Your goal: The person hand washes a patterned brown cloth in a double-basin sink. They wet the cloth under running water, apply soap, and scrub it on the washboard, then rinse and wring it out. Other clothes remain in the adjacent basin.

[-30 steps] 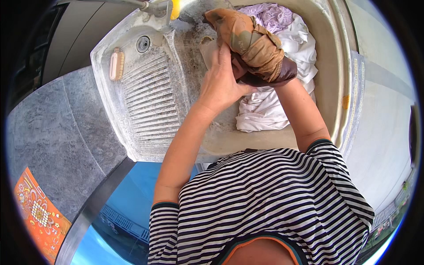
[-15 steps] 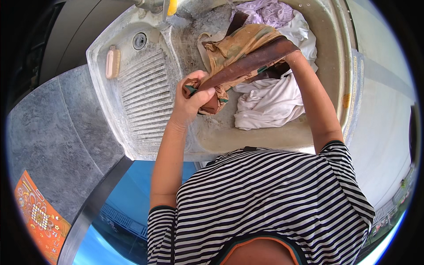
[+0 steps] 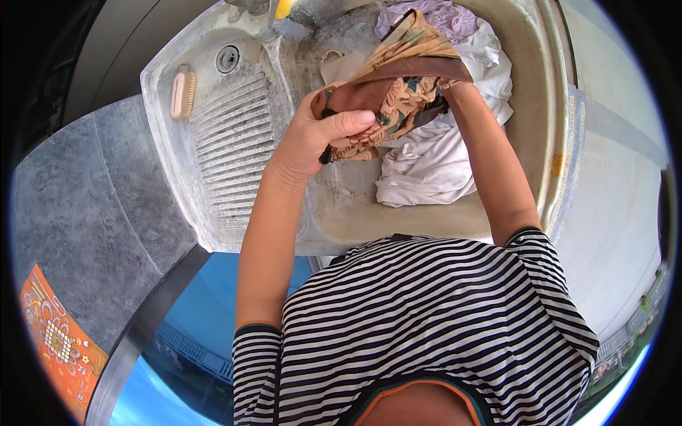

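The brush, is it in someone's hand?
No, the brush lies by the ribbed washboard, while both hands hold the brown cloth.

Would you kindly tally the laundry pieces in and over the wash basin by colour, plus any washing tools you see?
Brown patterned cloth, gripped by the left hand with the right hand hidden inside it: 1
White cloth: 1
Lilac cloth: 1
Beige cloth: 1
Scrub brush on the washboard ledge: 1
Total: 5

Bright daylight; soft shadows; fisheye-bent, dark-vignetted edges.
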The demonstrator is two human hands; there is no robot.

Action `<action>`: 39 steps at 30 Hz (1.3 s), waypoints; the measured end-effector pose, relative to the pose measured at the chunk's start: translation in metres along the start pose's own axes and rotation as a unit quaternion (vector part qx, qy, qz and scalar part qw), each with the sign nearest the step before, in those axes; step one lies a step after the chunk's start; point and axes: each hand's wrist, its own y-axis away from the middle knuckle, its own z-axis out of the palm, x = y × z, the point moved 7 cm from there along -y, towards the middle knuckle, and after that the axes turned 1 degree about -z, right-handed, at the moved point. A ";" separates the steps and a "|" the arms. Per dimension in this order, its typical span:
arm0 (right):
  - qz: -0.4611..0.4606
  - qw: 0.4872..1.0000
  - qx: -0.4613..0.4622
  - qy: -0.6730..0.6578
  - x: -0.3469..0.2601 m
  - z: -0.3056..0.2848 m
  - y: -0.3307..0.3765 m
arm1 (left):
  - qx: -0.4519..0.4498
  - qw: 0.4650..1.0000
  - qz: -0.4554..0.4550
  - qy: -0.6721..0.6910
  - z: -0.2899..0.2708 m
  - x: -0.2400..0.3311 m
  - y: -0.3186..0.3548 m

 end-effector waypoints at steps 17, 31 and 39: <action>-0.326 0.884 0.181 0.282 -0.248 0.033 0.038 | 0.145 0.961 0.043 -0.233 -0.102 -0.039 -0.021; -0.083 0.859 -0.039 0.504 0.042 0.063 0.091 | 0.129 0.987 0.054 0.081 -0.050 -0.008 -0.006; 0.044 0.899 -0.065 0.431 0.080 0.085 0.032 | 0.020 0.936 0.163 0.311 0.059 0.061 0.077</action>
